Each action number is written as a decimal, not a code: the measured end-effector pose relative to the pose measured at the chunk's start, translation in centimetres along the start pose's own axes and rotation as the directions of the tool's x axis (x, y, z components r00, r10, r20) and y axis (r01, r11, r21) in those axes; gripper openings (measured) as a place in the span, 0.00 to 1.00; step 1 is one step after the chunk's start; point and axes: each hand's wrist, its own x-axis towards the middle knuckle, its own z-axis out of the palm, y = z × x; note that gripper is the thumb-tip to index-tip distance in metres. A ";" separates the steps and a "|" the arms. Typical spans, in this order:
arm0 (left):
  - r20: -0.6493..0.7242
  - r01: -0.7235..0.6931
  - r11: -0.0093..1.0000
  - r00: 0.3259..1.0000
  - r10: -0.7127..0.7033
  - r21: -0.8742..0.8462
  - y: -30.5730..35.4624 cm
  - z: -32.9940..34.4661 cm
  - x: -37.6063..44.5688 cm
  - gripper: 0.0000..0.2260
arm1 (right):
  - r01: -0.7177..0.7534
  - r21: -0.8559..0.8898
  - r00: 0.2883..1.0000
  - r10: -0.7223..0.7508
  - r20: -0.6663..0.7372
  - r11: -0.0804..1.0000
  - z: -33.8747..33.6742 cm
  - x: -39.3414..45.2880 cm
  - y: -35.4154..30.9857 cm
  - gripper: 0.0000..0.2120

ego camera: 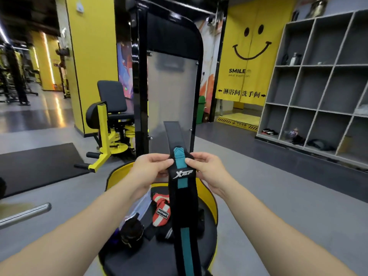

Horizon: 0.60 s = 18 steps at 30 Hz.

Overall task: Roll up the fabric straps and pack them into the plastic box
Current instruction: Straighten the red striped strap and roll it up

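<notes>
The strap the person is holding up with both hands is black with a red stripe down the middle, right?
Not quite. In the head view, the strap is black with a teal stripe down the middle, not red. The left hand and right hand do both hold it up. The red one is a striped wrap lying on the seat below.

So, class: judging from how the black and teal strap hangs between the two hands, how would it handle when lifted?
The black and teal strap probably feels floppy: its tail droops below the pinch. Likely light, since fingertips alone hold it.
</notes>
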 end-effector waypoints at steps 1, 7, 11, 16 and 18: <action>0.009 -0.011 1.000 1.000 0.011 -0.005 1.4 0.0 -1.0 0.08 | 0.011 -0.039 1.000 -0.010 0.011 0.999 0.0 -1.1 -1.2 0.10; 0.041 -0.045 0.999 0.998 0.046 -0.029 6.2 -0.8 -5.9 0.12 | 0.102 -0.093 0.995 -0.101 0.023 0.990 1.1 -6.3 -5.9 0.12; 0.046 -0.035 0.997 0.998 0.038 -0.072 6.9 -1.5 -8.1 0.13 | 0.099 -0.109 0.994 -0.095 0.046 0.989 1.9 -8.5 -6.9 0.13; 0.256 0.114 0.950 0.966 -0.037 -0.291 6.9 -3.6 -9.0 0.21 | 0.070 -0.007 0.985 -0.067 0.161 0.998 2.7 -10.0 -7.5 0.12; 0.338 0.144 0.926 0.941 -0.019 -0.350 6.6 -4.4 -8.4 0.27 | 0.071 0.051 0.979 -0.079 0.186 0.996 3.2 -9.9 -7.6 0.10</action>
